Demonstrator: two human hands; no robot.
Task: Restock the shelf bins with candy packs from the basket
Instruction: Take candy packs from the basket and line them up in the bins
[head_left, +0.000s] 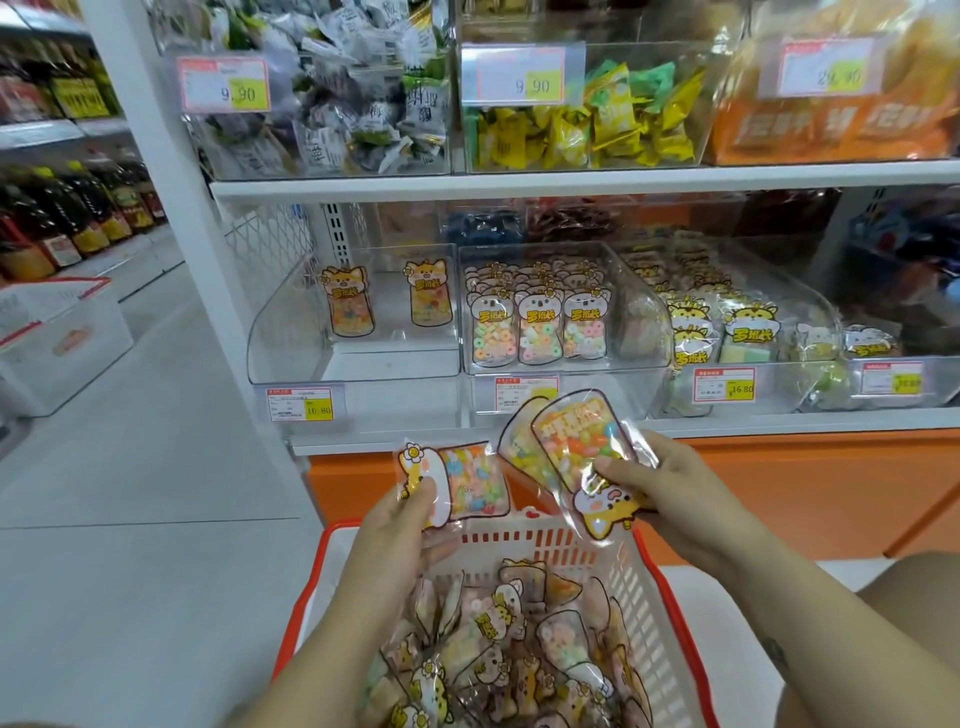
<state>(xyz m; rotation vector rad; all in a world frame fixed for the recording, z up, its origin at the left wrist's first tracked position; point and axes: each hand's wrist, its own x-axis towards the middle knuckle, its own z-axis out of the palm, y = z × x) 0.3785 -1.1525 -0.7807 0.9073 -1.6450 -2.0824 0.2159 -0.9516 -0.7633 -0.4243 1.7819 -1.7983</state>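
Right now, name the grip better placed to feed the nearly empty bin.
Probably left. The left grip holds one candy pack nearest below the nearly empty bin; the right grip holds two packs under the full middle bin.

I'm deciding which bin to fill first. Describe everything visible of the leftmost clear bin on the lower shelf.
The leftmost clear bin is transparent plastic with a curved front wall, on the lower shelf beside a fuller bin. It holds two fox-print candy packs upright near its back. A price tag sits below its front.
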